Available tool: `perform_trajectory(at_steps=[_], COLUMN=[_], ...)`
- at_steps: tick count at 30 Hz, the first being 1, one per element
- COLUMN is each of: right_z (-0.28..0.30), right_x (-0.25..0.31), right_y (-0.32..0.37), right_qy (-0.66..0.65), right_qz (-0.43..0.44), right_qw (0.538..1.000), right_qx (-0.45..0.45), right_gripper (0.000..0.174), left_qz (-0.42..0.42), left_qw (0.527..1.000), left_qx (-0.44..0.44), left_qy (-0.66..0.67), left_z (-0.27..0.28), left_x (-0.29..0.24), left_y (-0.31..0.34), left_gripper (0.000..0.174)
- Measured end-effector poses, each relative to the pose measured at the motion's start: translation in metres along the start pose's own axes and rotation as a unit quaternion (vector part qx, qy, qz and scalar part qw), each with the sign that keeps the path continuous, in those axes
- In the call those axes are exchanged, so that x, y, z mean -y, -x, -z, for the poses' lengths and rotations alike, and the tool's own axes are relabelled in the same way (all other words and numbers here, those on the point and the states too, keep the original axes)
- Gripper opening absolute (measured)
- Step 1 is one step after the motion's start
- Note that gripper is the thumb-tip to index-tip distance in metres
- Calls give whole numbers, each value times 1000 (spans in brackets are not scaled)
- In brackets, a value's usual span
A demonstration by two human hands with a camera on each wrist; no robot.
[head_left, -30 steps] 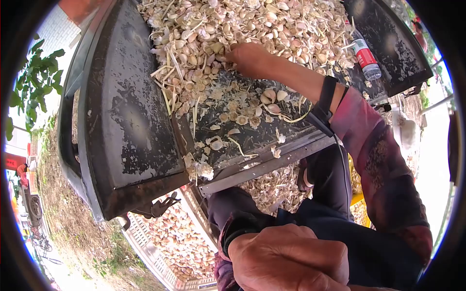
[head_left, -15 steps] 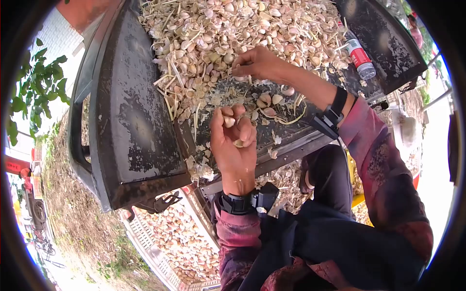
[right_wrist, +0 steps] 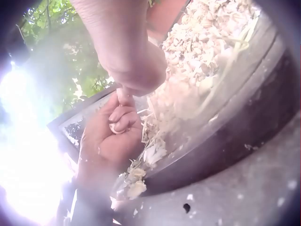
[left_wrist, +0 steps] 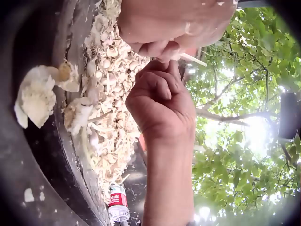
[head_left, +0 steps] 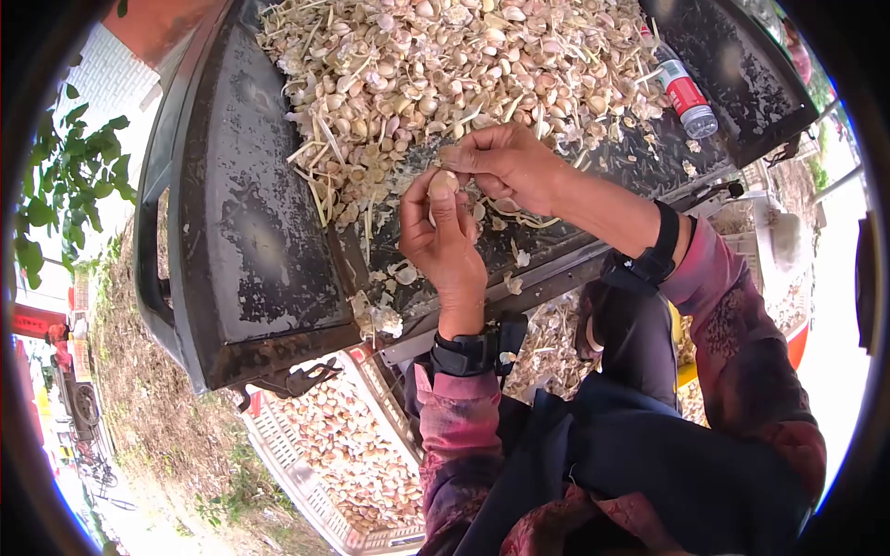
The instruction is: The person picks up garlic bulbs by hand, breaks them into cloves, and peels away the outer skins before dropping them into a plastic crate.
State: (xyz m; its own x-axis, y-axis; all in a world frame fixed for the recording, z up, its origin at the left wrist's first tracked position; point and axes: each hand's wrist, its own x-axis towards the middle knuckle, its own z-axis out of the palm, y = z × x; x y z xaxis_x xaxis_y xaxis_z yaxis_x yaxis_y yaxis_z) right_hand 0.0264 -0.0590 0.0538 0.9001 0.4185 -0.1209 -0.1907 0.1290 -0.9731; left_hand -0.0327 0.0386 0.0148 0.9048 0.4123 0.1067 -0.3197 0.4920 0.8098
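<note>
The left hand [head_left: 447, 246] is raised in the middle of the frame, fingers curled round a garlic clove [head_left: 443, 183] that sticks up from between thumb and fingertips. The right hand [head_left: 508, 165] comes in from the right and meets it from above, its fingertips closed in a pinch on the top of the same clove, so both hands hold it just above the near part of the dark metal bench [head_left: 250, 232]. From the right wrist the clove [right_wrist: 114, 128] shows as a pale lump tucked into the curled left fingers. From the left wrist the right hand [left_wrist: 162, 106] is bunched tight, knuckles out. A big heap of garlic [head_left: 445, 65], cloves mixed with dry stalks and skins, fills the upper middle of the frame on the bench, just beyond the hands. A red can [head_left: 687, 100] lies at the upper right edge of the heap. Loose skins [head_left: 375, 320] gather at the bench's front edge, lower middle. Below the bench, at the lower left, stands a white crate [head_left: 287, 473] full of cloves. Green leaves [head_left: 65, 176] show at the far left.
</note>
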Motion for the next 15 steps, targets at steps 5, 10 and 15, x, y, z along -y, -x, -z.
perform_trajectory(at_steps=[5,10,15], right_z=[1,41,65], right_x=[-2,7,-7], right_y=[-2,-13,-19], right_qy=[-50,131,396], right_qz=[-30,14,136], right_qw=[998,986,908], right_qx=[-4,-98,-17], right_gripper=[26,34,24], left_qz=[63,130,36], left_qw=[988,962,785], left_qx=[55,114,504], left_qy=[126,212,358], left_z=[10,9,-18], left_x=[1,-31,-93], left_y=[-6,11,50], left_gripper=[23,26,27])
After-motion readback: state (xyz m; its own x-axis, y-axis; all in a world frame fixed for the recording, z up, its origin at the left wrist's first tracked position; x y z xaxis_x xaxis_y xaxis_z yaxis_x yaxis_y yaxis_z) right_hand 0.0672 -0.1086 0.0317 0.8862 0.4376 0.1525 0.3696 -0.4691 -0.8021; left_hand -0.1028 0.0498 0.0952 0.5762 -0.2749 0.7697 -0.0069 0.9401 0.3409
